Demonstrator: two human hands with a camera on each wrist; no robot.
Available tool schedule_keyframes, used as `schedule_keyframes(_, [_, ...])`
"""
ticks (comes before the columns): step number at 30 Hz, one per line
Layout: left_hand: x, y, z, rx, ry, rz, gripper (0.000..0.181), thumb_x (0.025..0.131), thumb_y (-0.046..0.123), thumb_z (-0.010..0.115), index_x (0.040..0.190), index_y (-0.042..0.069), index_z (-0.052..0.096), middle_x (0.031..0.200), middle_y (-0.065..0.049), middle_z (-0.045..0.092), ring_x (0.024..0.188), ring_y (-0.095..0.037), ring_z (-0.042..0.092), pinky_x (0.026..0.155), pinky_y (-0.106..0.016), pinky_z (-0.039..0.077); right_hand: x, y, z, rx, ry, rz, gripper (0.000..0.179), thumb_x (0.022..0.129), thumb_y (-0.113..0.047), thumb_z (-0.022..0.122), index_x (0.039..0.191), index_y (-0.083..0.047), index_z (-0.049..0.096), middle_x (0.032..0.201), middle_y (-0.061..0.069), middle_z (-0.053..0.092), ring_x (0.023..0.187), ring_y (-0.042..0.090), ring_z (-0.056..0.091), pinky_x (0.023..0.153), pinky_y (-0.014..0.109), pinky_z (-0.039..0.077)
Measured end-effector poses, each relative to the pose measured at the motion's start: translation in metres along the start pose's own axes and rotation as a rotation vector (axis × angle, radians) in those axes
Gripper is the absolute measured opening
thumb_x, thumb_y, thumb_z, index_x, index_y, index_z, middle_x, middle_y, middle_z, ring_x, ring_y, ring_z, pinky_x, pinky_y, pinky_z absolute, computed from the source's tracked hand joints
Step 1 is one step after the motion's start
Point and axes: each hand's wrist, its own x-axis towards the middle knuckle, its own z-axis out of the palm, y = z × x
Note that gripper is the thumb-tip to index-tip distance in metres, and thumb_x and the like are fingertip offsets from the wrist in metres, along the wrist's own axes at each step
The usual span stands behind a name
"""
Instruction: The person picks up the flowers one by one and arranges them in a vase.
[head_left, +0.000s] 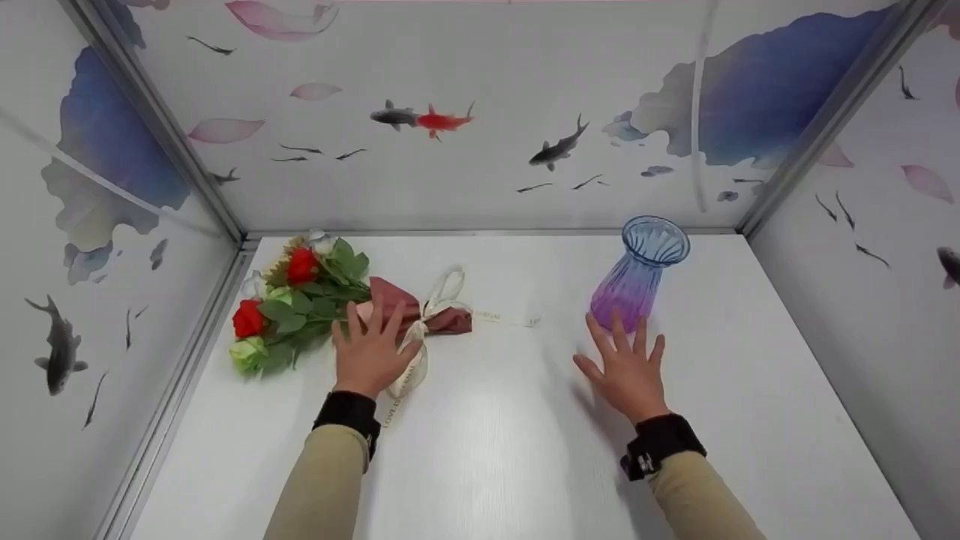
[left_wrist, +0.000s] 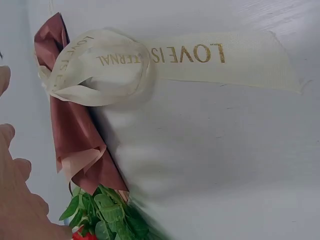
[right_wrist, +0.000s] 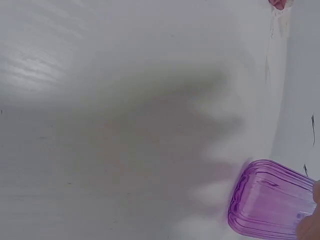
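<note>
A bouquet of red, green and white flowers (head_left: 301, 265) lies on its side at the left, its stems in dark red wrapping paper (left_wrist: 75, 130) tied with a cream ribbon (left_wrist: 192, 57). My left hand (head_left: 373, 355) is spread over the near side of the wrapping; the head view does not show whether it touches. At the right stands a ribbed glass vase (head_left: 628, 289), blue at the flared rim and purple at the base (right_wrist: 272, 200). My right hand (head_left: 627, 373), fingers spread, is just in front of the vase and overlaps its base in view. Neither hand holds anything.
Both objects are on a white table (head_left: 480, 450). White panels (head_left: 480, 60) printed with fish and petals enclose it at the back and on both sides, with metal strips (head_left: 161, 120) at the corners. One ribbon tail stretches to the right along the tabletop.
</note>
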Motion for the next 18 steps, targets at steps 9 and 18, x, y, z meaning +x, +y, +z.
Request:
schedule_keyframes(9, [0.015, 0.006, 0.008, -0.006, -0.036, 0.004, 0.077, 0.1, 0.065, 0.048, 0.163, 0.027, 0.026, 0.171, -0.011, 0.015, 0.154, -0.05, 0.0, 0.116, -0.075, 0.006, 0.007, -0.011, 0.0, -0.036, 0.056, -0.09, 0.076, 0.1, -0.059, 0.055, 0.163, -0.029, 0.025, 0.169, 0.017, 0.017, 0.152, 0.056, 0.006, 0.115, 0.077, 0.0])
schedule_keyframes(18, [0.02, 0.013, 0.029, -0.052, -0.051, -0.004, 0.074, 0.1, 0.064, 0.049, 0.162, 0.027, 0.031, 0.171, -0.005, 0.017, 0.155, -0.049, 0.003, 0.116, -0.075, 0.007, 0.013, -0.022, 0.003, -0.058, 0.016, -0.134, 0.074, 0.101, -0.058, 0.053, 0.164, -0.031, 0.023, 0.171, 0.016, 0.012, 0.152, 0.054, 0.008, 0.113, 0.079, 0.007])
